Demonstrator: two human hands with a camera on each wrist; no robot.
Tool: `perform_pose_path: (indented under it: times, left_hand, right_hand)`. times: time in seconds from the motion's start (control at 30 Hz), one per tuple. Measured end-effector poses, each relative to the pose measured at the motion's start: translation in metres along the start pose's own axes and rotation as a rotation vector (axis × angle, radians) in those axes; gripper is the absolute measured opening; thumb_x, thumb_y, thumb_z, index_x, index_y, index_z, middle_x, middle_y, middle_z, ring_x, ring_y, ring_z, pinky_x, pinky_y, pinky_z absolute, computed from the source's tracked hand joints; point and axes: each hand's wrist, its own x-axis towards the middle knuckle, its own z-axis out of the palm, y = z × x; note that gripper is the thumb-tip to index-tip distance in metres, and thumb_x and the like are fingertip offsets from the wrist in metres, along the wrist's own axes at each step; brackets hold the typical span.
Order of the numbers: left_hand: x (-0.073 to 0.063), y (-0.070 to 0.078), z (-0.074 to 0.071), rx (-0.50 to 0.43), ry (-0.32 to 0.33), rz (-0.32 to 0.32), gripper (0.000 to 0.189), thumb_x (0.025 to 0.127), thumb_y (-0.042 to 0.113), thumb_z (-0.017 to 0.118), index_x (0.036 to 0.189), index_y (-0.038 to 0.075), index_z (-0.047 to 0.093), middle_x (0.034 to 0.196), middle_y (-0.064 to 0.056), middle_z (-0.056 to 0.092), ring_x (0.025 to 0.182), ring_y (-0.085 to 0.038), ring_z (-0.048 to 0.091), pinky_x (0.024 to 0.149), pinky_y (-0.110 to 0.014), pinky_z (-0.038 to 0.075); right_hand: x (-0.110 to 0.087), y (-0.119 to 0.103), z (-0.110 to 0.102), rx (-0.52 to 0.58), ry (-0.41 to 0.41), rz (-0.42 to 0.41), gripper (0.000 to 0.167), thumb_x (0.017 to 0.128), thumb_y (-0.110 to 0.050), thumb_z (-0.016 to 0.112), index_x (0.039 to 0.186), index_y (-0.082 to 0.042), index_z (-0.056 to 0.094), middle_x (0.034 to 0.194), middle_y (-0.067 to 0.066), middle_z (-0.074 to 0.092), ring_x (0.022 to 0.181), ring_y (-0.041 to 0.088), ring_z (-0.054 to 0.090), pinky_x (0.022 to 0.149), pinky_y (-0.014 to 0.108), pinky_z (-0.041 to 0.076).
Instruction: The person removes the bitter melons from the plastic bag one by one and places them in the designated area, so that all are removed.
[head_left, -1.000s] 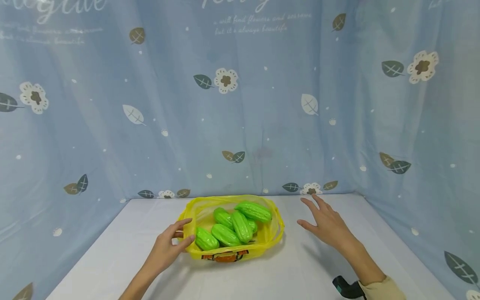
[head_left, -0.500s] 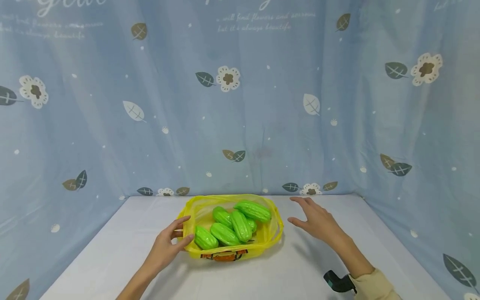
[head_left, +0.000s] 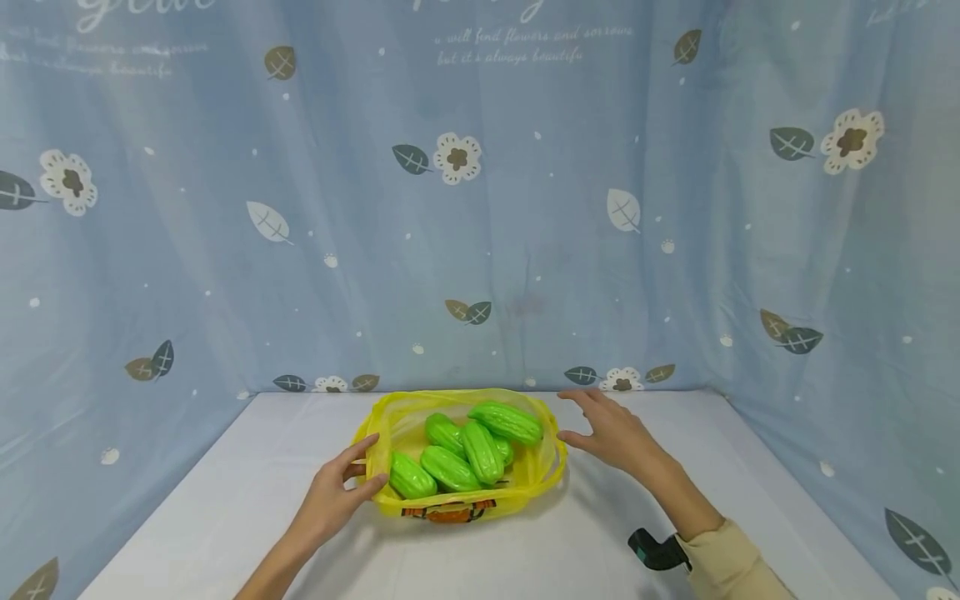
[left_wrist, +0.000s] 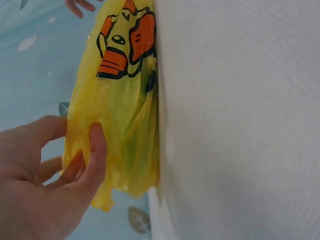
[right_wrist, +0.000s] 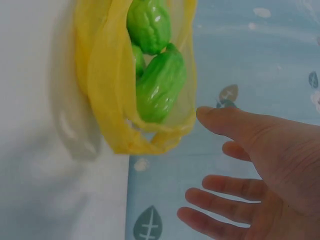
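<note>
A yellow plastic bag (head_left: 517, 500) stands open-topped on the white table, an orange and black print on its near side. Several glossy green bitter melons (head_left: 482, 452) lie inside it. My left hand (head_left: 333, 496) holds the bag's left end; in the left wrist view its thumb (left_wrist: 97, 155) lies on the yellow film and other fingers are partly behind it. At the bag's right end, my right hand (head_left: 611, 433) is spread with nothing in it. Its thumb (right_wrist: 215, 119) is right by the bag's rim in the right wrist view, the other fingers apart and loosely extended.
A blue curtain (head_left: 540, 250) with leaves and flowers hangs behind the white table (head_left: 465, 567) and along both sides. The bag sits near the table's back edge. A black device (head_left: 656, 550) is beside the right sleeve cuff (head_left: 723, 554).
My right hand has moved left, from well away on the right to the bag's right rim. The left hand stays at the bag's left end, and the bitter melons have not shifted.
</note>
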Motion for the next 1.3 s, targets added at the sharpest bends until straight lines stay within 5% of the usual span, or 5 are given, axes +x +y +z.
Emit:
perform_pose_path:
  times: [0.23,0.93,1.3]
  left_hand:
    - [-0.001,0.003,0.000,-0.031,-0.019,-0.003,0.069,0.088,0.022,0.074,0.149,0.012,0.042,0.154,-0.021,0.038,0.121,-0.037,0.058,0.078,-0.026,0.057]
    - [-0.001,0.003,0.001,-0.069,-0.030,-0.002,0.075,0.085,0.019,0.077,0.149,0.008,0.040,0.153,-0.020,0.040,0.119,-0.036,0.060,0.080,-0.027,0.058]
    - [-0.001,0.001,0.002,-0.084,-0.025,-0.008,0.075,0.084,0.019,0.077,0.149,0.008,0.040,0.149,-0.020,0.045,0.118,-0.034,0.061,0.080,-0.027,0.058]
  right_hand:
    - [0.012,-0.015,0.002,0.050,-0.040,-0.027,0.057,0.084,-0.036,0.077,0.135,-0.019,0.056,0.134,0.014,0.058,0.102,0.026,0.067,0.073,0.041,0.057]
    - [0.037,-0.041,0.010,0.147,-0.143,-0.188,0.051,0.085,-0.020,0.077,0.132,-0.015,0.056,0.126,0.016,0.060,0.106,0.031,0.064,0.082,0.042,0.055]
    - [0.046,-0.048,0.026,0.070,-0.169,-0.141,0.052,0.085,-0.023,0.078,0.132,-0.019,0.058,0.135,0.012,0.058,0.115,0.030,0.060,0.094,0.049,0.051]
